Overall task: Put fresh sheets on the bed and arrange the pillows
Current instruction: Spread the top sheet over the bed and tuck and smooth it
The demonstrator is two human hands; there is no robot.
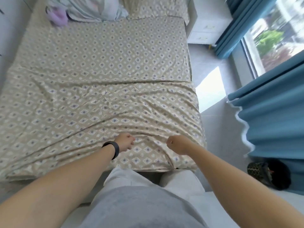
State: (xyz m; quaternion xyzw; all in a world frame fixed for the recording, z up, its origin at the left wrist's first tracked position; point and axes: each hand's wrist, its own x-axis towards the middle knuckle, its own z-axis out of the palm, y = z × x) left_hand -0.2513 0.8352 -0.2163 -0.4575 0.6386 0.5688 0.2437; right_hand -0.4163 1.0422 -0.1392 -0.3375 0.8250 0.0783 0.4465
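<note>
My left hand (125, 142) has its fingers curled and bunched onto the sheet (102, 76) near the foot of the bed, and it looks to pinch a fold of the cloth there, with a dark band (113, 149) round its wrist. My right hand (176, 144) sits just beside it to the right, closed into a fist on the same cloth, where a ridge of fabric rises between the two hands. The sheet is beige with a repeating diamond and circle print, spread over the whole bed; its far half lies fairly flat, while the near half is creased in long wrinkles that run toward my hands, and its near edge hangs over the foot of the bed in front of my legs. At the far end a pillow (156, 7) in the same print lies against the head of the bed on the right, and a heap of pale blue and lilac bedding (85, 10) lies on the far left. Right of the bed is grey floor with a bright patch of sunlight (209, 89), a white drawer unit (204, 32) at the far right, and blue curtains (271, 116) along the window (276, 35). A dark bag (269, 173) sits on the floor by the near curtain.
</note>
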